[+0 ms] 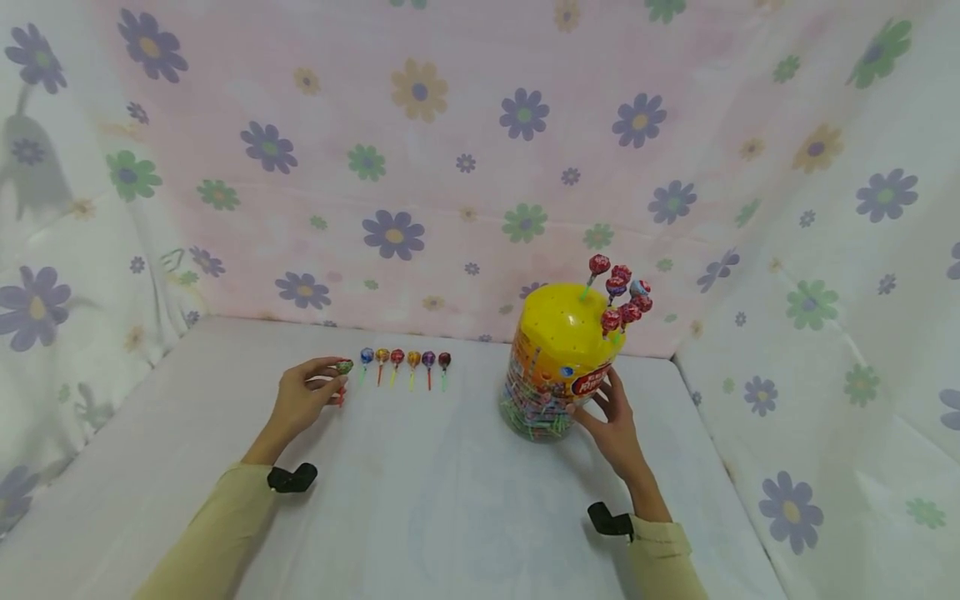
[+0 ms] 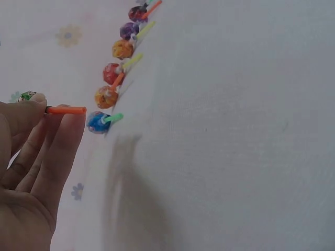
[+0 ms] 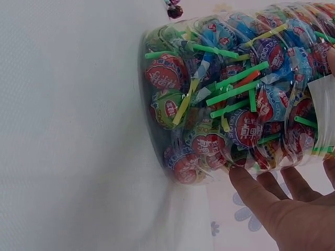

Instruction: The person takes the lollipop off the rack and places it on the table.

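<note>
My left hand (image 1: 303, 398) pinches a lollipop (image 1: 344, 367) with a green wrapper and an orange-red stick, held near the left end of a row of lollipops (image 1: 413, 358). In the left wrist view the stick (image 2: 68, 110) points away from the fingertips, and the fingers partly cover the candy. My right hand (image 1: 617, 427) grips the right side of a large clear candy jar (image 1: 536, 400) with a yellow lid (image 1: 564, 329). Wrapped lollipops (image 3: 209, 141) fill the jar, as the right wrist view shows. Several red-wrapped lollipops (image 1: 632, 312) stand stuck in the lid's right part.
The row lies on a white-covered table (image 1: 420, 500), wrappers toward the back, sticks toward me. Among its wrappers are blue (image 2: 98, 122), orange and purple ones. A flowered cloth (image 1: 450, 167) hangs behind the table and along both sides.
</note>
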### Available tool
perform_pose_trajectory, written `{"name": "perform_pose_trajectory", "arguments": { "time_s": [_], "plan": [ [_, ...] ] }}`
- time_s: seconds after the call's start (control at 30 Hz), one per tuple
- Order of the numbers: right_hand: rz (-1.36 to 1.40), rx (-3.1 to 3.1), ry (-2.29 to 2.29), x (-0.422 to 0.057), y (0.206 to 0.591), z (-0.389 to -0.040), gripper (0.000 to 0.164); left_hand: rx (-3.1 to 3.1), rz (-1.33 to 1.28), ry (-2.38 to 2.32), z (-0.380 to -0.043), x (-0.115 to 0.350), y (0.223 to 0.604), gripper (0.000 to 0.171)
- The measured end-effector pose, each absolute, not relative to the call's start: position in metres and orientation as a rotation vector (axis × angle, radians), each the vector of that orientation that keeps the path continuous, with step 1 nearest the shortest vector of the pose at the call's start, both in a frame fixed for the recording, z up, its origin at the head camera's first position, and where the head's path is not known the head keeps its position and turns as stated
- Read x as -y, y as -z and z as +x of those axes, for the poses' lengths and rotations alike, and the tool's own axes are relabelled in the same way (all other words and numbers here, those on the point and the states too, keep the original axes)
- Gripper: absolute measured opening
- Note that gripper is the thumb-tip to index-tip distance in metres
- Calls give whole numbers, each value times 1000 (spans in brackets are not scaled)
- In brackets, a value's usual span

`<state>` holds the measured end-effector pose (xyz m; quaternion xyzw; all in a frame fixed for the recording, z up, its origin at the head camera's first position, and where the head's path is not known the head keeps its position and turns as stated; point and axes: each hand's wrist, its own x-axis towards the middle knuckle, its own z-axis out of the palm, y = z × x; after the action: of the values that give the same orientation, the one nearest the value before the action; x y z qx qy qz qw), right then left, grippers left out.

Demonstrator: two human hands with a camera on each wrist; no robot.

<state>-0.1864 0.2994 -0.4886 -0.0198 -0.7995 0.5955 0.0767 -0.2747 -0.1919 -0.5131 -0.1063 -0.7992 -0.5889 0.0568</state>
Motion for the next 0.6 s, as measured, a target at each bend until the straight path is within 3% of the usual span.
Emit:
{"name": "perform_pose_trajectory", "arguments": {
  "time_s": [0.33,0.6],
  "plan": [
    [-22,2379,-1764,-301,488,-188,93,2624,-197,1563,-321,184,519,37],
    [-42,2388,-1782,-299,488,-186,93,2715,-160,1304,-337,179,525,34]
  ]
}}
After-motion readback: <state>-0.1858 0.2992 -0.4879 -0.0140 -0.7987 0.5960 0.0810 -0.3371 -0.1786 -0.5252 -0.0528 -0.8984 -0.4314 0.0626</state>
